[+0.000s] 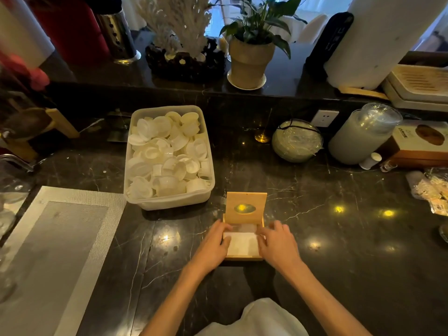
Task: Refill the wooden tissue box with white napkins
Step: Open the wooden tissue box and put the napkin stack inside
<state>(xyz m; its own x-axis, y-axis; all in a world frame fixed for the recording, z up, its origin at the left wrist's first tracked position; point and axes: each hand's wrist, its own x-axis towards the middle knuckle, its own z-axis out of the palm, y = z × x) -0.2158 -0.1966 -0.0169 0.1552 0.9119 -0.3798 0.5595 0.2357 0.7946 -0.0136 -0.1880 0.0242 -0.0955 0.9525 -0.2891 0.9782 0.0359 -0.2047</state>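
The wooden tissue box sits on the dark marble counter in front of me. Its lid, with an oval opening, stands raised at the far side. A stack of white napkins lies inside the box. My left hand rests on the box's left edge with its fingertips on the napkins. On the right edge lies my right hand, fingers bent over the napkins. Neither hand lifts anything clear of the box.
A clear plastic tub full of white lids stands just behind and left of the box. A grey mat lies at the left. Wrapped bowls, a jar and packets crowd the right. A plant pot is on the ledge.
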